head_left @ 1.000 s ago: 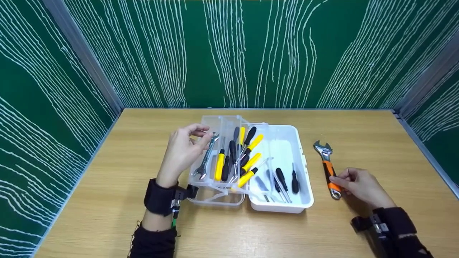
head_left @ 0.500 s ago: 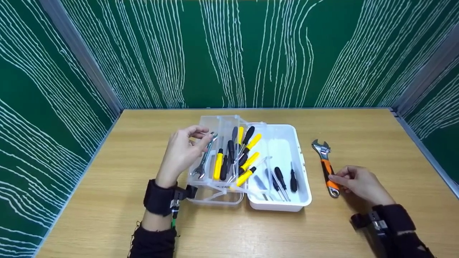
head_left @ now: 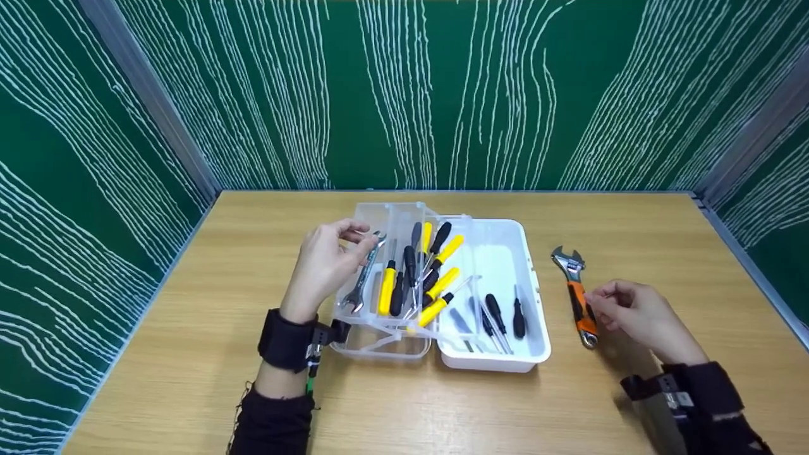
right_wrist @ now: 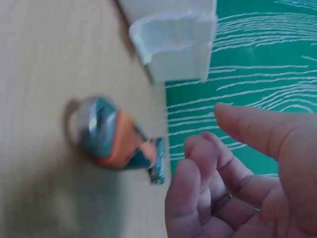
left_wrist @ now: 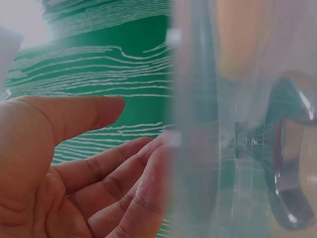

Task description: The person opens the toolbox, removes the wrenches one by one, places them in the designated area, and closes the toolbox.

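My left hand (head_left: 330,264) is at the left side of the clear plastic tray (head_left: 404,213), beside the upper end of a silver open-end wrench (head_left: 358,292). In the left wrist view its thumb stands apart from the loosely bent fingers (left_wrist: 106,183), whose tips reach the tray's edge; the wrench shows through the plastic. My right hand (head_left: 641,316) hovers just right of an adjustable wrench (head_left: 577,300) with an orange and black handle, lying on the table. In the right wrist view the thumb and fingers have nothing between them, and that wrench (right_wrist: 129,141) is apart from them.
Yellow and black screwdrivers (head_left: 436,309) fill the clear tray. It is hinged to a white toolbox (head_left: 534,316) holding several black-handled tools (head_left: 519,319). The clear lid (head_left: 379,359) lies under the tray. Green walls (head_left: 493,95) with white lines border the wooden table (head_left: 404,411).
My right hand has let go of the adjustable wrench's handle and lifted slightly off it. The wrench stays on the table. My left hand has hardly moved.
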{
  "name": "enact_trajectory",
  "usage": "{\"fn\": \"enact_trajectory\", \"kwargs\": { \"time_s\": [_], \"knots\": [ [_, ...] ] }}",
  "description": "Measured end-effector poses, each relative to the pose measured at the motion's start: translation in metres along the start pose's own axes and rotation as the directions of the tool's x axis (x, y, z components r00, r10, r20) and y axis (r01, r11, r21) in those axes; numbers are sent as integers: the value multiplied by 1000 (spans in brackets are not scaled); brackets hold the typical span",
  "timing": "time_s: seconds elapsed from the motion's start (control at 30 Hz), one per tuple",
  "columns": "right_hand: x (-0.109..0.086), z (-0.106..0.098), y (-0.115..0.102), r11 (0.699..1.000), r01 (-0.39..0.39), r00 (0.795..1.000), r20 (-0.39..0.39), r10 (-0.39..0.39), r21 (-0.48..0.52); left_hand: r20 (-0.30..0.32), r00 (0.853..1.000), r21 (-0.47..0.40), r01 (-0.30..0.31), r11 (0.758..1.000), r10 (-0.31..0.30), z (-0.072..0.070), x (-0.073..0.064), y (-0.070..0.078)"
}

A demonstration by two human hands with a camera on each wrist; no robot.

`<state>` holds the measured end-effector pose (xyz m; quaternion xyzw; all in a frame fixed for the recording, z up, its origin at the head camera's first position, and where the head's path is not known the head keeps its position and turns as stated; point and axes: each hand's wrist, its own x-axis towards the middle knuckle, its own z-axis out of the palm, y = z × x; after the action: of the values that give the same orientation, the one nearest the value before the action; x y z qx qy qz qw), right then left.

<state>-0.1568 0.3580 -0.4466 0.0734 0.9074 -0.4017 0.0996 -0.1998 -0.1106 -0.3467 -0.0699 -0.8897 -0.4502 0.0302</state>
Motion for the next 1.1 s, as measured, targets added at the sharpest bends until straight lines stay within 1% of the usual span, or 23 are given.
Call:
{"fn": "enact_trajectory", "kwargs": {
  "time_s": [0.07, 0.17, 0.23, 0.3, 0.47, 0.53, 0.67, 0.73, 0.83, 1.0, 1.1],
  "knots": [
    [-2, 1, -6, 1000, -9, 1000, 19, 9, 20, -5, 1000, 40, 1, 999, 0, 0, 2, 1],
    [-5, 2, -15, 999, 4, 999, 33, -5, 35, -7, 1000, 100, -14, 995, 15, 0, 6, 1],
    [-7, 5, -21, 999, 38, 999, 24, -39, 32, -5, 1000, 137, -26, 990, 27, -1, 7, 0],
    [-9, 7, -28, 997, 77, 997, 8, -78, 29, 2, 1000, 160, -27, 987, 27, -2, 6, 0],
    [-12, 12, -44, 992, 122, 993, -2, -122, 39, 14, 1000, 215, -5, 977, 1, -5, 6, 4],
    [-14, 13, -50, 988, 146, 989, -2, -146, 41, 22, 1000, 247, -14, 969, 9, -5, 6, 5],
    [-17, 15, -60, 975, 215, 977, -7, -215, 50, 52, 998, 317, -41, 948, 26, -6, 8, 6],
    [-18, 17, -66, 967, 247, 969, -9, -247, 64, 70, 997, 339, -43, 940, 20, -7, 9, 6],
    [-19, 21, -74, 960, 265, 964, -2, -266, 85, 99, 995, 355, -33, 934, -2, -8, 11, 6],
    [-20, 30, -90, 949, 301, 953, 3, -303, 92, 140, 990, 397, -59, 916, 3, -11, 16, 9],
    [-20, 35, -99, 942, 323, 946, 7, -325, 96, 160, 987, 421, -55, 905, -15, -11, 19, 11]
  ]
}}
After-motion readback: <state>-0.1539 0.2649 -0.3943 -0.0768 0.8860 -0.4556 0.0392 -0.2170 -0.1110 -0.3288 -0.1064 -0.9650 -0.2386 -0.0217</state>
